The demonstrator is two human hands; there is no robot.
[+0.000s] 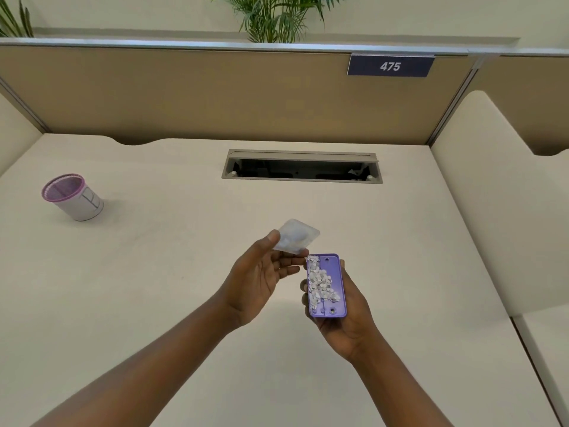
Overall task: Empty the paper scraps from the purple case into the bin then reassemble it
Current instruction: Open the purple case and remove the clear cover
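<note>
far left: one bin [72,197], a small cup with a purple mesh rim and a pale wrap around its body, standing alone on the cream desk [154,272], well apart from both hands. count so far: one bin, one clear lid, one purple case, one heap of scraps, two hands. moving right, the left hand [261,274] comes in from the lower left on a bare forearm, palm turned up and toward the right, raised above the desk. its thumb and fingers pinch one clear lid [295,236] by the near left edge; the lid is translucent, roughly square with rounded corners, tilted and held just above and left of the case's far end, apart from it. the other fingers of this hand are loosely curled toward the case. next right, one purple case [327,286], a rounded rectangle lying open side up, its long side running away from the viewer. paper scraps [320,283], many small white round bits too many to count, lie heaped along its left half, and the right strip shows bare purple. two small round holes show, one at each end. the right hand [345,318] cradles the case from beneath, fingers wrapped up its left edge, thumb along the right edge, forearm entering from the lower right. beyond, one cable slot [301,166] in the desk, and one plate reading 475 [390,66] on the partition [184,94].
</note>
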